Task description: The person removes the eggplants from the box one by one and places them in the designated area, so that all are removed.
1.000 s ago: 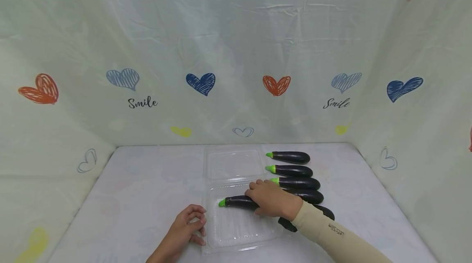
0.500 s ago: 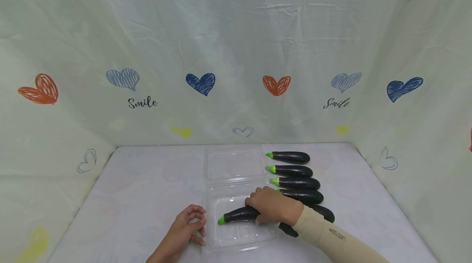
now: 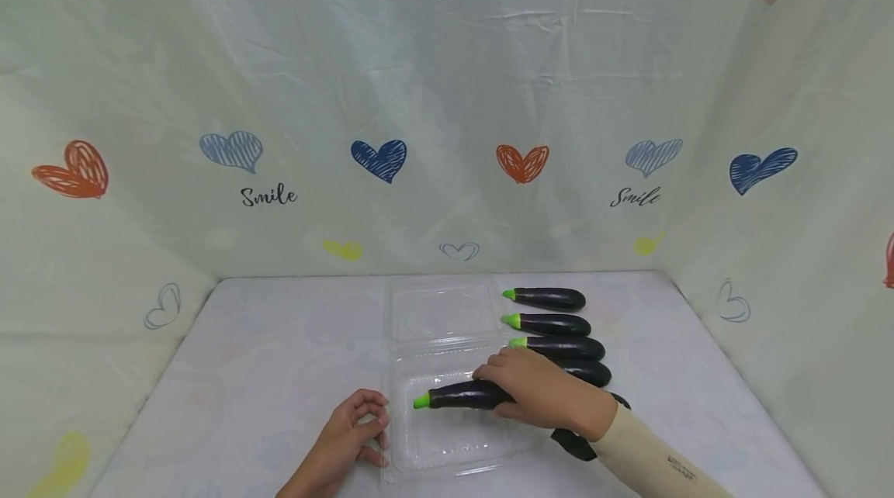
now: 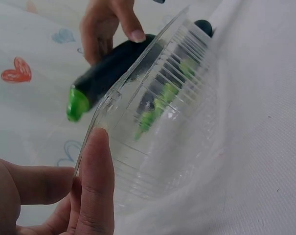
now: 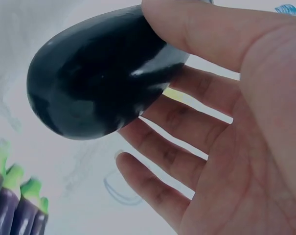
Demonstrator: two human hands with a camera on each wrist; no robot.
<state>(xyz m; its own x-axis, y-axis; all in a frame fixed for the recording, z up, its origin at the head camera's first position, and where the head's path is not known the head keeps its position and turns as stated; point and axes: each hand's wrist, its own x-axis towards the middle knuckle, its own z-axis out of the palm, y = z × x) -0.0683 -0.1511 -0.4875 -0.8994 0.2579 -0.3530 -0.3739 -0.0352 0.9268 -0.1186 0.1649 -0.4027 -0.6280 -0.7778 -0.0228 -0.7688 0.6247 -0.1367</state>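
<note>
My right hand grips a dark purple eggplant over the base of an open clear plastic clamshell container. The eggplant's green stem end points left. In the right wrist view its thick round end shows, the thumb on one side and the fingers on the other. My left hand is at the container's left edge; the left wrist view shows thumb and fingers pinching the clear rim. Behind that rim, the held eggplant appears above the container.
Several more eggplants lie in a row to the right, including the farthest eggplant; my right forearm partly covers the nearer ones. The container's lid lies open behind its base. A patterned cloth backdrop stands around the white table.
The eggplant's stem end first came nearer to me, then moved slightly back, leaving it more level. My right hand has shifted a little right and nearer. The left hand stays put.
</note>
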